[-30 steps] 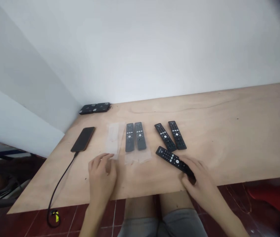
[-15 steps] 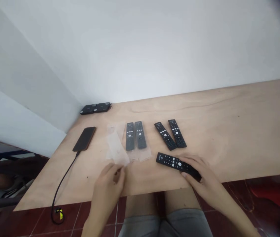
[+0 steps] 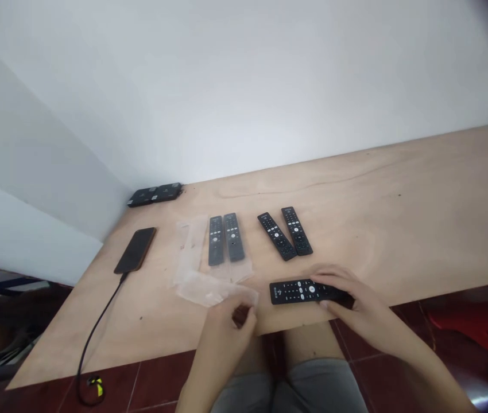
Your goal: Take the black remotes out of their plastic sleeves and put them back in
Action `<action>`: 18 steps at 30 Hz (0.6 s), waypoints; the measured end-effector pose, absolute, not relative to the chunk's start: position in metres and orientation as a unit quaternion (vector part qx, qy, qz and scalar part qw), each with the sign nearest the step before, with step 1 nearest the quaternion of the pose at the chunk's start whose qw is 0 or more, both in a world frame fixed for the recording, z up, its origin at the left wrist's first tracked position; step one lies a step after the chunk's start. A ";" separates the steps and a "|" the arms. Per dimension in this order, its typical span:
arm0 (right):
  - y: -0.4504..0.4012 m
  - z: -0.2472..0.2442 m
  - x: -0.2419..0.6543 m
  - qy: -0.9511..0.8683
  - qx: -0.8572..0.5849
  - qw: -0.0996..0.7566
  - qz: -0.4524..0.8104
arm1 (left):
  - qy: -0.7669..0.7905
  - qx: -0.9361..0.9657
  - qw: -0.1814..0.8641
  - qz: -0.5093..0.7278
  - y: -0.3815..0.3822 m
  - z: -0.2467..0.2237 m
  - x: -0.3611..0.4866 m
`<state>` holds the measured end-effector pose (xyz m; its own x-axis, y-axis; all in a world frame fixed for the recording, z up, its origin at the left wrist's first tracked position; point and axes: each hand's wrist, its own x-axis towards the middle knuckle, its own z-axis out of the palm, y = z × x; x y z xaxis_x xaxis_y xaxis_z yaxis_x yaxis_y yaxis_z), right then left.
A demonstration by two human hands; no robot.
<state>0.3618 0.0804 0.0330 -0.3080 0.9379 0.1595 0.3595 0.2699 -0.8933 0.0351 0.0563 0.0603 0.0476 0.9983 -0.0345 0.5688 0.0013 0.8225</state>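
While the left hand [image 3: 229,322] pinches a clear sleeve [image 3: 203,288], the right hand [image 3: 358,295] is gripping a bare remote [image 3: 291,291], near side. Farther back, two sleeved remotes [image 3: 216,246] look done; right of those, two loose remotes [image 3: 296,232] are bare, so I'd guess three left.

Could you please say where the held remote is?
In the head view, the remote is right of centre, in the right hand, toward the front of the table, right of the left hand.
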 end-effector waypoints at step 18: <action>0.082 0.034 0.359 -0.738 -0.390 0.354 0.422 | 0.579 0.607 0.434 0.328 0.068 0.062 0.048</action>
<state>0.3592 0.0821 0.0342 -0.4445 0.8748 0.1928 0.2765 0.3388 -0.8993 0.0475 0.0680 0.0619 0.1136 0.9880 -0.1049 0.4192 0.0481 0.9066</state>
